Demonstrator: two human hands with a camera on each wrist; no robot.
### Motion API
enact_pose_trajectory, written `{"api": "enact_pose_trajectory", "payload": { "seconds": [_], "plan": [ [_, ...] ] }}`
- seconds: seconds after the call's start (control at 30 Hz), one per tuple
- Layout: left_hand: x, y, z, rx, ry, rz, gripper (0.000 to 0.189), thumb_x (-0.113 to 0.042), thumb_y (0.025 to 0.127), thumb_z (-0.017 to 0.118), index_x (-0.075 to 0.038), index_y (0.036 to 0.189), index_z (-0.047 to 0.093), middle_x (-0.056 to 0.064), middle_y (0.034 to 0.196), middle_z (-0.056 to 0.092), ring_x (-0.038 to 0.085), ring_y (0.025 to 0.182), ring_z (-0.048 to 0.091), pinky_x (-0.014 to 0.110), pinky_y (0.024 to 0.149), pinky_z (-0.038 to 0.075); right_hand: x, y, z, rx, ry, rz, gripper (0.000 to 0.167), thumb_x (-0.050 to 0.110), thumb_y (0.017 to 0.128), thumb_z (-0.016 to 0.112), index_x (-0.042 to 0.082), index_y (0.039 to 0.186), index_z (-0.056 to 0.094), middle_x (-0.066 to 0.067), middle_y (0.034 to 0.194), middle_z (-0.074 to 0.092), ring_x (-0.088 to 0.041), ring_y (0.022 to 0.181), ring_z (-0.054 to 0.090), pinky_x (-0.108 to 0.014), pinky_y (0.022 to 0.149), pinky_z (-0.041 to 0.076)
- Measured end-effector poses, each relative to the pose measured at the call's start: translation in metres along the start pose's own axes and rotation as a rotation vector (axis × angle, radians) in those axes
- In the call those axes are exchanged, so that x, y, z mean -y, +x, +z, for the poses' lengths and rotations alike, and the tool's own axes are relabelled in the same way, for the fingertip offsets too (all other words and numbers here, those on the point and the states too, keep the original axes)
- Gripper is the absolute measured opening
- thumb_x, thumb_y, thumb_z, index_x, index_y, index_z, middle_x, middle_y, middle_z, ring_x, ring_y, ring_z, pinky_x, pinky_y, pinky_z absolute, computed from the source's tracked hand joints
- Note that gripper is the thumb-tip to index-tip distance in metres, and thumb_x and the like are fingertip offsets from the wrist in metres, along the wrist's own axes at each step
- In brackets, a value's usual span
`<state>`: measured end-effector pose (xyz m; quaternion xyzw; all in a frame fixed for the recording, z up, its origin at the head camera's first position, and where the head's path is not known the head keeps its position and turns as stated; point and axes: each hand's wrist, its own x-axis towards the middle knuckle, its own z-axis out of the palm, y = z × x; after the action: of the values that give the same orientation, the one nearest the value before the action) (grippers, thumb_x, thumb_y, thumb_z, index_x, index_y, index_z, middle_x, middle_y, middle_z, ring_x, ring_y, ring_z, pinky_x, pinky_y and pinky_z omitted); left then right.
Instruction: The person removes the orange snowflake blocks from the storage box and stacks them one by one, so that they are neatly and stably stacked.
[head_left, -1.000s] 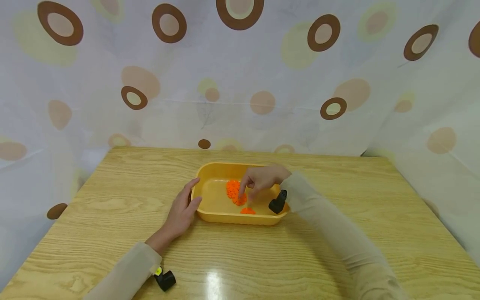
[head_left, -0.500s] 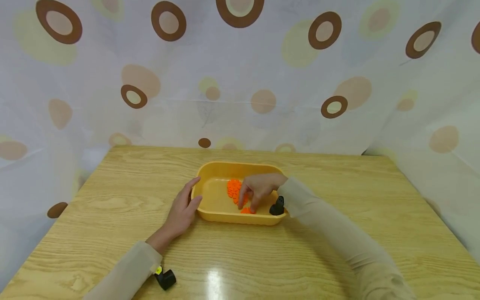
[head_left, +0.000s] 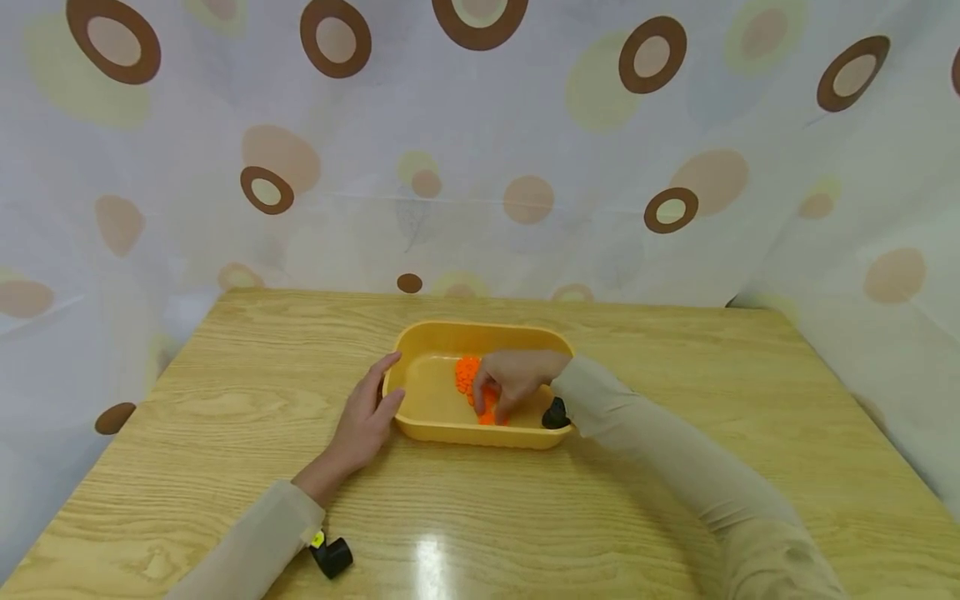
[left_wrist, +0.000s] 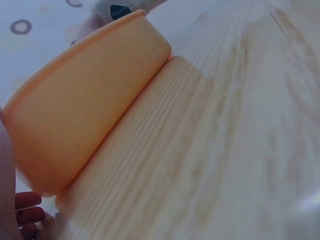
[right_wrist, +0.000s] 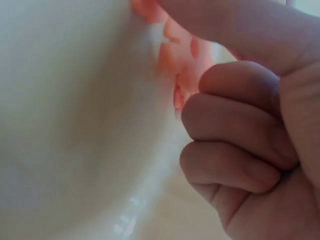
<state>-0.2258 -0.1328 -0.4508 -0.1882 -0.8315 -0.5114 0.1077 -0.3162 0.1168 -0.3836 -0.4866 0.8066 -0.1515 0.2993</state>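
Note:
A yellow-orange plastic tub (head_left: 450,435) stands on the table with several bright orange notched discs (head_left: 467,373) inside. My left hand (head_left: 360,429) holds the tub's left end, thumb over the rim and fingers along the outside. In the left wrist view, the tub's outer wall (left_wrist: 90,105) fills the left side. My right hand (head_left: 521,375) reaches down into the tub, its thumb and index finger pinching an orange notched disc (head_left: 491,413) near the front wall. Close up in the right wrist view, the thumb presses against orange slotted plastic (right_wrist: 187,62), with the other fingers curled into the palm.
The wood-grain table (head_left: 637,533) spreads on all sides of the tub. A patterned cloth (head_left: 480,150) hangs behind and at both sides. Black wrist cameras sit on both arms; the right one (head_left: 556,414) overlaps the tub's right end.
My right hand has shifted from the middle discs toward the front one and lowered to it; that disc now sits slightly farther back, at the fingertips. The left hand has stayed on the tub.

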Motion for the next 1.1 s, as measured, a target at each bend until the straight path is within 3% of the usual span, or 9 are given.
{"api": "enact_pose_trajectory", "payload": {
  "seconds": [0.4,0.57,0.73,1.1],
  "plan": [
    [-0.0007,0.0007,-0.0012,-0.001,-0.011,0.004,0.049,-0.013,0.100,0.049,-0.002,0.146,0.035,0.023,0.148,0.037,0.039,0.136,0.035,0.055,0.110,0.030,-0.0018,0.0009,-0.0010,-0.083,-0.021,0.032,0.021,0.001,0.080,0.073,0.012,0.098,0.075,0.002,0.085,0.069,-0.004,0.058,0.039,-0.017,0.056,0.035],
    [-0.0008,0.0007,-0.0007,-0.003,-0.012,0.008,0.049,-0.012,0.100,0.049,-0.002,0.145,0.036,0.023,0.148,0.037,0.039,0.136,0.036,0.056,0.110,0.030,-0.0002,-0.0002,-0.0013,-0.086,-0.027,0.016,0.020,0.002,0.081,0.069,0.012,0.098,0.074,0.003,0.074,0.064,-0.004,0.054,0.035,-0.017,0.055,0.032],
    [0.0002,0.0002,0.0008,-0.005,-0.007,0.005,0.049,-0.012,0.100,0.049,-0.003,0.146,0.036,0.023,0.147,0.038,0.039,0.135,0.037,0.056,0.109,0.031,0.0017,-0.0024,-0.0013,-0.037,0.003,0.000,0.025,0.008,0.079,0.077,0.008,0.103,0.071,0.002,0.067,0.052,-0.004,0.056,0.036,-0.017,0.057,0.034],
    [-0.0001,0.0011,0.0011,-0.009,-0.019,0.017,0.049,-0.008,0.099,0.048,0.000,0.145,0.035,0.024,0.147,0.039,0.038,0.135,0.038,0.055,0.108,0.031,0.0021,-0.0006,-0.0003,-0.031,-0.004,0.046,0.029,0.008,0.074,0.082,0.010,0.100,0.069,0.001,0.079,0.059,-0.006,0.060,0.037,-0.017,0.059,0.035]
  ]
}}
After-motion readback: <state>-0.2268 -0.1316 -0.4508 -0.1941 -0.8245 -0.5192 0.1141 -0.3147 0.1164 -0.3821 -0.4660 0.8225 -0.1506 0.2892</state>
